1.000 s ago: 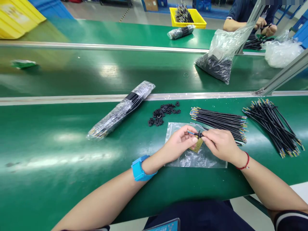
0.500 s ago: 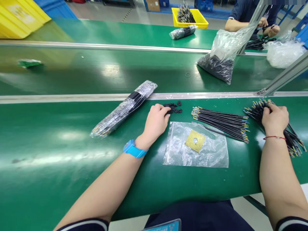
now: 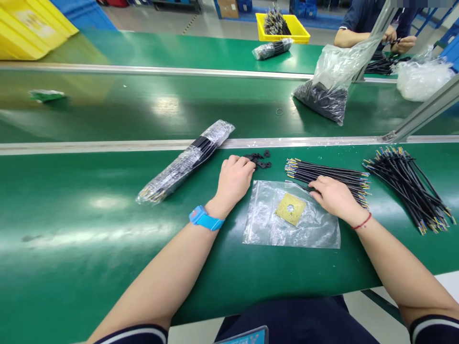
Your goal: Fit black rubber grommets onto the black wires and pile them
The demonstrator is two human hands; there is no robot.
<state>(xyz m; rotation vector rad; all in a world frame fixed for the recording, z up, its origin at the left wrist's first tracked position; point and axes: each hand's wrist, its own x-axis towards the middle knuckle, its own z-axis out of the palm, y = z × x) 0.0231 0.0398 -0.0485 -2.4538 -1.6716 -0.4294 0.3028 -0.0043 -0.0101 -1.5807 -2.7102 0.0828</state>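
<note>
My left hand (image 3: pixel 234 179) has its fingers curled down at a small pile of black plastic pieces (image 3: pixel 263 165); its fingertips are partly hidden, so what they hold cannot be made out. With thumb and fingers brought together, my right hand (image 3: pixel 335 198) grips a single black cable (image 3: pixel 299 185) at the near side of a row of black cables (image 3: pixel 324 170) with coloured wire ends. Below this row lies a clear zip bag (image 3: pixel 261 224) with a yellow square card (image 3: pixel 289 209) that has a round hole. A looser heap of the same cables (image 3: pixel 409 184) is at the right.
A plastic-wrapped cable bundle (image 3: pixel 186 162) lies left of my hands, touching the metal rail (image 3: pixel 89 146). Beyond the rail stands a clear bag of dark parts (image 3: pixel 326 95) near a slanted metal post (image 3: pixel 426 110). Another person's hands (image 3: pixel 398 40) handle cables across the bench.
My right hand has left the cable heap on the right and moved left to the near side of the cable row. My left hand stays at the black pieces with only a slight shift.
</note>
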